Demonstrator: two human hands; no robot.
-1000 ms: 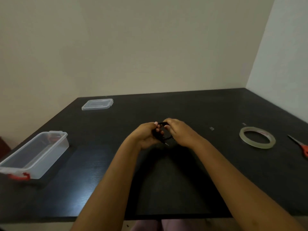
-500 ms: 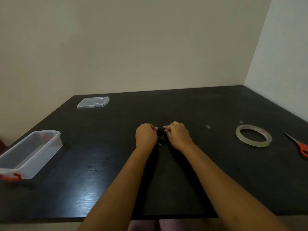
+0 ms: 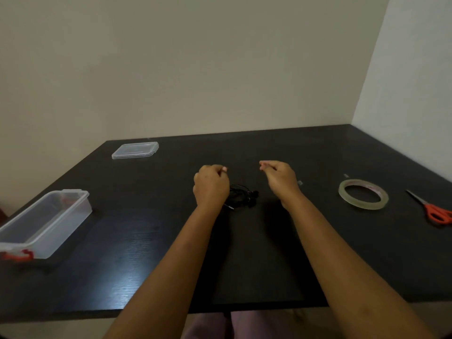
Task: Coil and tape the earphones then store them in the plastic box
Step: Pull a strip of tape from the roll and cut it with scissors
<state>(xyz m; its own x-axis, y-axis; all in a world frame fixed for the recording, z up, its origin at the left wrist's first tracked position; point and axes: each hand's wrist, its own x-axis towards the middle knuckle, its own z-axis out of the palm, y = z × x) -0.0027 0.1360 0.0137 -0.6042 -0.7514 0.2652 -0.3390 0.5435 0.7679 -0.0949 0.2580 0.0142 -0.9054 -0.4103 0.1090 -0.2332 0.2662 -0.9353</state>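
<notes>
At lower left of the frame sits your open plastic box (image 3: 46,222). Mid-frame, your left hand (image 3: 210,188) and right hand (image 3: 280,181) hover with fingers curled, gripping nothing visible. The coiled earphones (image 3: 241,198) lie on the table (image 3: 244,253) between them. Tape roll (image 3: 363,198) and scissors (image 3: 431,210) lie right; lid (image 3: 135,150) farther, upper left.

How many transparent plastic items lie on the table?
3: the plastic box at the near left, its lid at the far left, the tape roll at the right.
</notes>
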